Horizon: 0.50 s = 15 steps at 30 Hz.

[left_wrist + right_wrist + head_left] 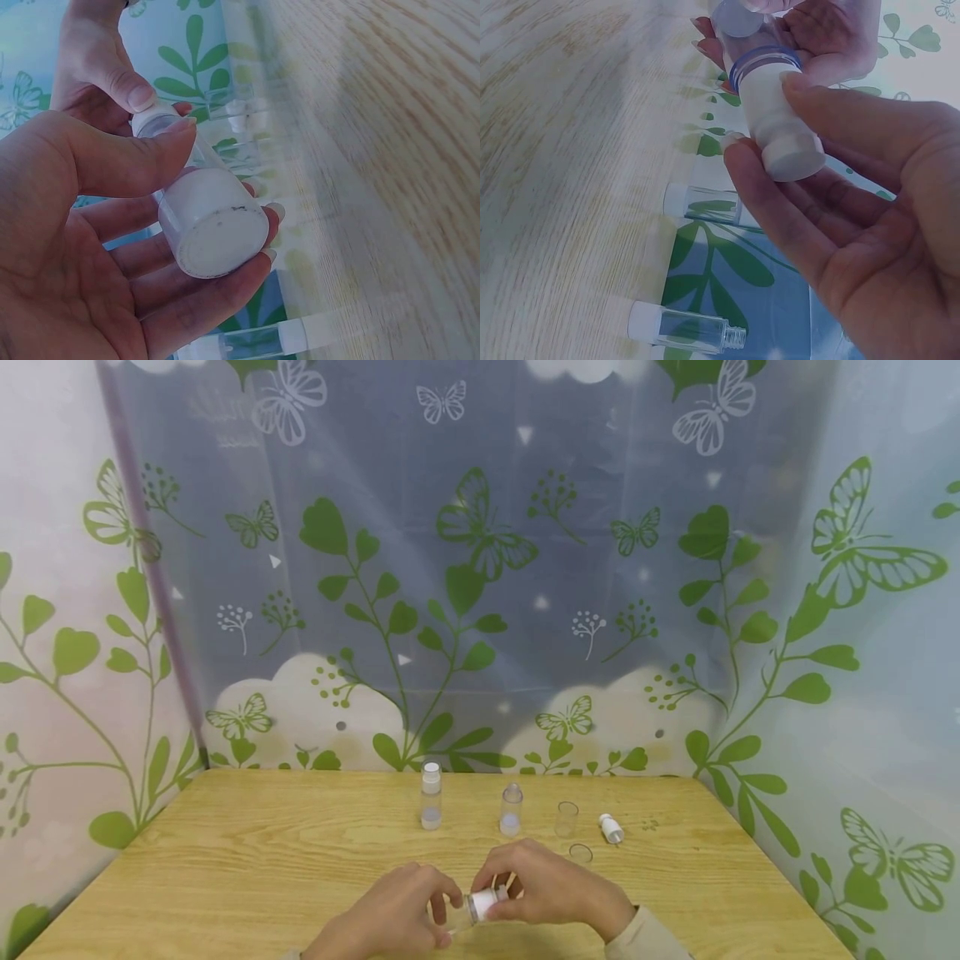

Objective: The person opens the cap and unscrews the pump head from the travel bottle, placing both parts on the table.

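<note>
My left hand (97, 225) holds the clear body of a small pump bottle (217, 225), its thumb on one side and its fingers round the other. The bottle's white base faces the left wrist camera. At the other end, my right hand (877, 195) pinches the white pump top (772, 120) between thumb and fingers. The bottle lies tilted sideways between both hands, above the table's near part. In the head view my left hand (401, 910) hides much of the clear body, while my right hand (547, 889) is around the white top.
On the wooden table (300, 827), a pump bottle (431, 810) and a bottle with its neck uncovered (511, 814) stand beyond the hands. To their right are a clear cap (567, 820), another clear cap (581, 853) and a loose white pump (611, 828). Printed curtains surround the table.
</note>
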Available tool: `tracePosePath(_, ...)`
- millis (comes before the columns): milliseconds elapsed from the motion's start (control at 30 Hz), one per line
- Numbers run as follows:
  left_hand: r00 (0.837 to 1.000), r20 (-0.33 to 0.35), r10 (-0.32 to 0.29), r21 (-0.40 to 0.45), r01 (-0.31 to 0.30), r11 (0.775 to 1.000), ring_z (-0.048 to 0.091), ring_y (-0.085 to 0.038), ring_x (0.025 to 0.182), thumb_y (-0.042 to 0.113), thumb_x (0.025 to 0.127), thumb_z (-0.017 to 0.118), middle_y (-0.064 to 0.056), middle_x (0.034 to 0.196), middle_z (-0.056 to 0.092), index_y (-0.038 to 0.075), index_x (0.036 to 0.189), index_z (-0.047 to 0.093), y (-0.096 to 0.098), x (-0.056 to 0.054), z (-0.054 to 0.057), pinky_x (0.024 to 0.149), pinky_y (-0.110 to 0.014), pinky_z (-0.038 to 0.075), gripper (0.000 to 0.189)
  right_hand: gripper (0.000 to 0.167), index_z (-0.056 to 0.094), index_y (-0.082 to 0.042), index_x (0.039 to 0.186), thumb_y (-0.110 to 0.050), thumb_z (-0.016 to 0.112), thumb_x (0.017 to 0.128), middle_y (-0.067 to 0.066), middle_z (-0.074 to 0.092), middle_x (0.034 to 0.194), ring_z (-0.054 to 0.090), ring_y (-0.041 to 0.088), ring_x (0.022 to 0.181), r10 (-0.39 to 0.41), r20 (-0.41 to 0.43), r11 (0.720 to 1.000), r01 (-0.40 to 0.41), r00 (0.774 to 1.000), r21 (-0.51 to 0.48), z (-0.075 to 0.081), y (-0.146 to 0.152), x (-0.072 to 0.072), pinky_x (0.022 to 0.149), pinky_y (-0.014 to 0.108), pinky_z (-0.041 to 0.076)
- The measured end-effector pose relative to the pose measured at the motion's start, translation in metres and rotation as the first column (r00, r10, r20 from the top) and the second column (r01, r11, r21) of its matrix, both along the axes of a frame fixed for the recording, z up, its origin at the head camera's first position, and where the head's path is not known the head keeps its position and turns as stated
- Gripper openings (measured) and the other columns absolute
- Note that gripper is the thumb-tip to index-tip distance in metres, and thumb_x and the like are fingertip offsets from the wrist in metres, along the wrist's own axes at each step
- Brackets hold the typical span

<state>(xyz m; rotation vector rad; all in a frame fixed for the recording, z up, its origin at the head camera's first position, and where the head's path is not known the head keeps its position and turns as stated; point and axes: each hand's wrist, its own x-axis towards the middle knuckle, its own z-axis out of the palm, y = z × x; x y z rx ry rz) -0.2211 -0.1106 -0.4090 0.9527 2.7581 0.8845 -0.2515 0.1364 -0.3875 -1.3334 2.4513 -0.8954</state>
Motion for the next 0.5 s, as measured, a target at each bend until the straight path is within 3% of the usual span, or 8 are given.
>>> tracePosePath(267, 1.000, 0.000, -0.006, 0.004, 0.006, 1.000, 0.064, -0.004, 0.074, 0.009, 0.073, 0.084, 0.007, 0.080, 0.075, 0.010, 0.105, 0.078, 0.0000, 0.0001, 0.0006, 0.063, -0.022, 0.050, 0.032, 0.021, 0.075, -0.012, 0.111, -0.008, 0.077, 0.091, 0.001, 0.074, 0.106, 0.063, -0.004, 0.089, 0.018, -0.036, 1.000, -0.019, 0.999, -0.018, -0.0002, -0.0003, -0.0011, 0.076, 0.016, 0.058)
tracePosePath(500, 1.000, -0.006, -0.017, 0.007, 0.017, 1.000, 0.062, -0.001, 0.072, 0.007, 0.074, 0.082, 0.005, 0.080, 0.076, 0.008, 0.106, 0.077, -0.0006, 0.0002, 0.0013, 0.062, -0.021, 0.050, 0.033, 0.021, 0.075, -0.011, 0.110, -0.008, 0.079, 0.090, 0.002, 0.073, 0.107, 0.064, -0.004, 0.092, 0.046, -0.125, 0.999, -0.050, 0.991, -0.023, -0.0005, -0.0004, -0.0019, 0.078, 0.015, 0.057)
